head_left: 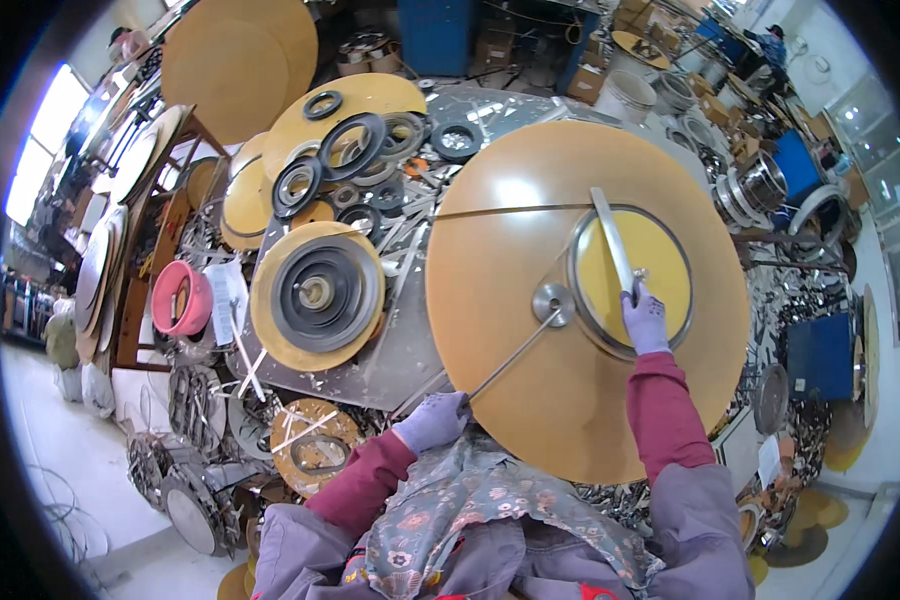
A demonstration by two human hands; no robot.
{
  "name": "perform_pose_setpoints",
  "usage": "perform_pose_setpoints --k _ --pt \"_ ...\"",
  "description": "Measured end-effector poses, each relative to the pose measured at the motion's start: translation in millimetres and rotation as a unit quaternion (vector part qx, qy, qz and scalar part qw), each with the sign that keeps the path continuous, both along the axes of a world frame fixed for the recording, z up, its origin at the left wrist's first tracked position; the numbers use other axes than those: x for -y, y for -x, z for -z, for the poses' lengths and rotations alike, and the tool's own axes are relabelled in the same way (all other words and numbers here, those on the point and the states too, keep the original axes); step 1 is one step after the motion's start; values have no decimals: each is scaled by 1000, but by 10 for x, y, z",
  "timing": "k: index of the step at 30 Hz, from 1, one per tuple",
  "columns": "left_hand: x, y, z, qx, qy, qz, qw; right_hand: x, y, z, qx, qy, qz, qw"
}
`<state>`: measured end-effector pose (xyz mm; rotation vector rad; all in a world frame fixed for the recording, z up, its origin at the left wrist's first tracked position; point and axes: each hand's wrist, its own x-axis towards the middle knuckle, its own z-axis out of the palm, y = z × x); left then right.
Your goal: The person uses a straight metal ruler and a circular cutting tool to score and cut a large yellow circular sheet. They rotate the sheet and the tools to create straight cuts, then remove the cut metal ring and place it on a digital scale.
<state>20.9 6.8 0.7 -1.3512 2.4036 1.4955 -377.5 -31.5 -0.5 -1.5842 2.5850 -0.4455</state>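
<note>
A big round tan disc (510, 400) lies in front of me. On its right part sits a dark-rimmed metal ring (582, 318) around a yellow round face (660, 240). My right hand (646, 322), in a pale purple glove, is closed on the lower end of a flat whitish strip (610, 230), which slants up across the ring's edge. A small metal knob (641, 273) shows just above the fingers. Near the disc's lower left edge, my gloved left hand (434, 421) is wrapped round a thin metal rod (510, 361). The rod's far end meets a small round metal hub (553, 304) on the disc.
Left of the disc, a grey metal table (410, 345) bears stacked black rings (352, 145), a tan disc with dark concentric rings (320, 285) and scattered strips. A pink bowl (182, 298) stands beyond its left edge. Metal scraps pile up at right, near a blue box (820, 357).
</note>
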Motion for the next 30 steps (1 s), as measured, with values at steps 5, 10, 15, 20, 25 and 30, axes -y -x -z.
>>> perform_pose_setpoints --k 5,10,15,20,25,30 --pt "15 22 -5 13 -20 29 999 2 24 -45 7 -39 13 999" --pt "-25 15 21 -16 5 1 1000 -1 22 -28 10 -39 15 999" --pt "-18 -20 70 -22 2 6 1000 -5 -17 -73 18 -41 10 999" --pt "-35 -17 131 -14 2 20 1000 -19 1 -23 7 -32 9 999" --pt "-7 7 -4 -16 -7 -3 1000 -18 49 48 -5 -36 7 999" --pt "17 -13 24 -22 -1 0 1000 -12 104 122 -9 -8 -4 1000"
